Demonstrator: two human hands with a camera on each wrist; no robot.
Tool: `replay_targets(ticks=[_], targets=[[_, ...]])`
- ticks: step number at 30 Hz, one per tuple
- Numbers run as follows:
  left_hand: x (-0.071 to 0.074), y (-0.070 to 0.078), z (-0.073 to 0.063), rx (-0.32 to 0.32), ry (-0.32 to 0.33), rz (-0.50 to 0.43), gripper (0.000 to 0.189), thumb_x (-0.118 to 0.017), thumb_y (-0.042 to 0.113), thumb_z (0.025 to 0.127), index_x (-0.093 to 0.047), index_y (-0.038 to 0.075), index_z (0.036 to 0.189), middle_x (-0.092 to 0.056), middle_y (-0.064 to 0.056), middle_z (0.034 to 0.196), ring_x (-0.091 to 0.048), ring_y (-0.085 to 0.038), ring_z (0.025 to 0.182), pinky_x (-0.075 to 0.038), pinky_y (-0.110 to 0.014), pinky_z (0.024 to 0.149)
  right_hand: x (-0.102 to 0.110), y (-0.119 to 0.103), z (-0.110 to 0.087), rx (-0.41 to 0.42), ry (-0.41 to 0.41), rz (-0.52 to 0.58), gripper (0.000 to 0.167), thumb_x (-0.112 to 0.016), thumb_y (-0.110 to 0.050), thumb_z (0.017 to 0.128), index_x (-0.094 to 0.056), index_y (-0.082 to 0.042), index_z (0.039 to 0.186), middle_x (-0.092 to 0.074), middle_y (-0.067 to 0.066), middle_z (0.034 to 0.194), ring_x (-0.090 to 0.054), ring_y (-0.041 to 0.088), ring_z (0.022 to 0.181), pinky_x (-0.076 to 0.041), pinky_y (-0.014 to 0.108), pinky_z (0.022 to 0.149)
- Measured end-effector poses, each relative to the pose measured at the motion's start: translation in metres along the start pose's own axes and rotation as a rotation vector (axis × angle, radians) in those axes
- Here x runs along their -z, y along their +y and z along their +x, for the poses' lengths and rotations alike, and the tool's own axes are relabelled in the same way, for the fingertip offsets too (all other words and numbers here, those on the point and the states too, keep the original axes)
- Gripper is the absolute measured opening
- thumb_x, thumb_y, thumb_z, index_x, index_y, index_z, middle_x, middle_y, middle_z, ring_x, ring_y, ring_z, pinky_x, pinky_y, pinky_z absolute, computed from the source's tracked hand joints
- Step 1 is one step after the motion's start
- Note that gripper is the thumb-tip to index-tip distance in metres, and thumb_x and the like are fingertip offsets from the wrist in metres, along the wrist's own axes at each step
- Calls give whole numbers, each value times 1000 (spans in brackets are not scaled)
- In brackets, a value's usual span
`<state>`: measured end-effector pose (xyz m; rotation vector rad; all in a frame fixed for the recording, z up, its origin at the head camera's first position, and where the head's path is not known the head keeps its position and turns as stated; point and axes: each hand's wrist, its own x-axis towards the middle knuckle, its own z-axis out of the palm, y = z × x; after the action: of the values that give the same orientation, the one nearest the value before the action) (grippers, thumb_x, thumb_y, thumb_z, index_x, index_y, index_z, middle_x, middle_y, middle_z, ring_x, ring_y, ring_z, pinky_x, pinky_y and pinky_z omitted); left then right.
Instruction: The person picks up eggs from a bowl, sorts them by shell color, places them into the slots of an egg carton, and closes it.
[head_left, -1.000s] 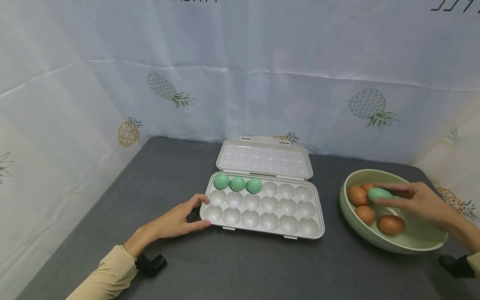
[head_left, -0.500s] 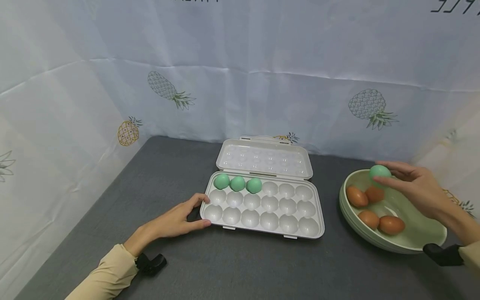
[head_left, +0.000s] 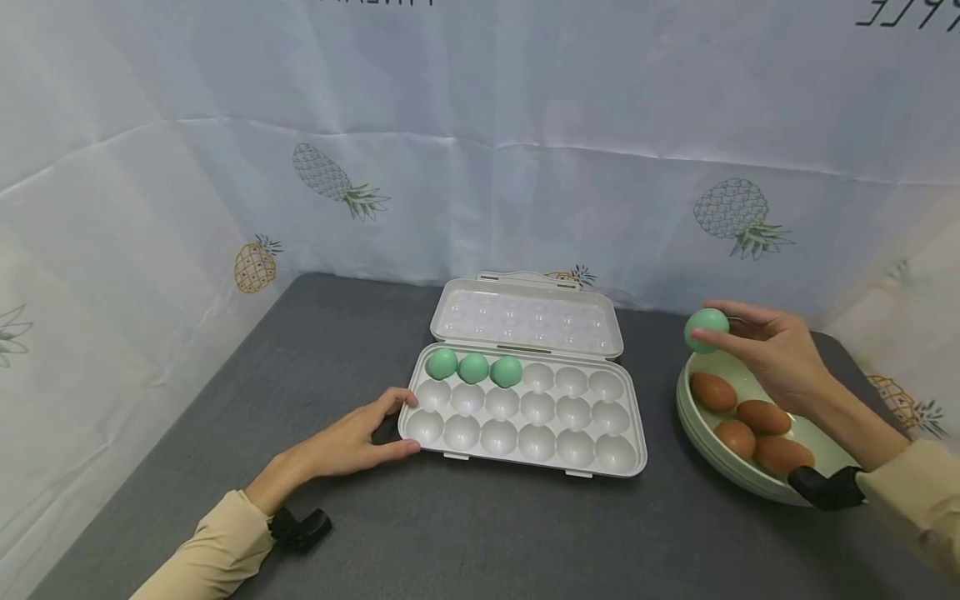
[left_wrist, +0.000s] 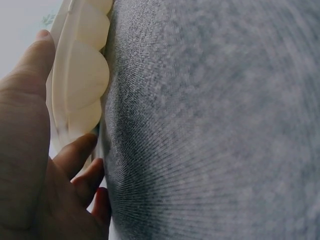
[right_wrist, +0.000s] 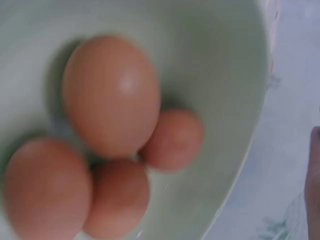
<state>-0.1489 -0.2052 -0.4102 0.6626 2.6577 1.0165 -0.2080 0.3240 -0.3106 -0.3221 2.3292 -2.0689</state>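
A white lidded egg tray (head_left: 525,417) lies unfolded on the table, with three green eggs (head_left: 473,367) in the left cups of its back row. My left hand (head_left: 352,442) holds the tray's left end, fingers bent at the rim and thumb at the near corner. In the left wrist view the thumb and fingers of the left hand (left_wrist: 55,145) lie against the tray's rounded cups (left_wrist: 82,75). My right hand (head_left: 780,350) pinches another green egg (head_left: 705,330) between thumb and fingers, over the far left rim of a pale green bowl (head_left: 693,450). Several brown eggs (right_wrist: 112,95) lie in that bowl.
The dark grey table (head_left: 525,533) carries the tray in the middle and the bowl at the right. White curtains (head_left: 480,208) with pineapple prints hang behind and at both sides. A black wrist strap (head_left: 300,531) shows at the left sleeve.
My right hand has lifted the green egg out of the bowl and moved it left over the rim. Some brown eggs have rolled inside the bowl. My left hand has stayed put.
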Motion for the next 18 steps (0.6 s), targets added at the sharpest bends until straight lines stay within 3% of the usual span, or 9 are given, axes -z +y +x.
replay_targets(ticks=[9, 14, 18], targets=[[0, 0, 0, -5, 2, 3, 55, -68, 52, 95, -42, 26, 136, -56, -10, 148, -52, -26, 141, -42, -56, 111, -37, -4, 11, 26, -25, 0, 37, -74, 1, 91, -72, -16, 123, -75, -16, 109, -71, -2, 99, -53, 13, 84], [0, 0, 0, -9, 7, 12, 55, -68, 52, 95, -42, 26, 135, -57, -9, 147, -53, -25, 141, -43, -55, 110, -52, -6, 15, 19, -12, -115, 40, -77, -4, 91, -71, -21, 127, -74, -21, 111, -70, -5, 101, -52, 13, 84], [0, 0, 0, -8, 6, 13, 55, -68, 52, 95, -42, 26, 135, -57, -10, 147, -53, -26, 140, -43, -56, 110, -64, -5, 18, 25, -51, -73, 42, -76, -3, 91, -70, -20, 128, -72, -20, 116, -70, -5, 104, -55, 14, 83]])
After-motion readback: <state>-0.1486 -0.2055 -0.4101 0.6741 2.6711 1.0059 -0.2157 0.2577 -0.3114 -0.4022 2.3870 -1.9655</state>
